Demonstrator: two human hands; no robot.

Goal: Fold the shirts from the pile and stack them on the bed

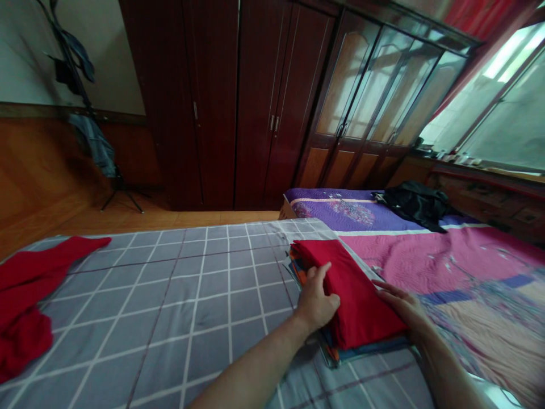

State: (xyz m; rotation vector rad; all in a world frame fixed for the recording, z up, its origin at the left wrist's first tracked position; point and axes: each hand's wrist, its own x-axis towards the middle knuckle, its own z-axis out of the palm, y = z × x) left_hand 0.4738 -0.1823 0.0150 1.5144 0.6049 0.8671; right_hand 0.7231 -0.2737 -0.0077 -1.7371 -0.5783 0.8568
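Note:
A folded red cloth (357, 301) lies on top of a stack of folded fabric (332, 355), whose blue and orange edges show beneath it. My left hand (317, 298) rests against the stack's left side, fingers apart, with the fingertips on the red cloth. On the right side my right hand (402, 309) lies along the cloth's edge, its fingers stretched out. Neither hand wraps round the cloth. The stack sits on a grey checked bedsheet (213, 295).
Another red garment (38, 284) lies loose at the far left of the sheet. To the right is a second bed with a purple and pink cover (383, 250) and a black garment (415, 204). Dark wardrobes (264, 102) and a coat stand (80, 85) stand behind.

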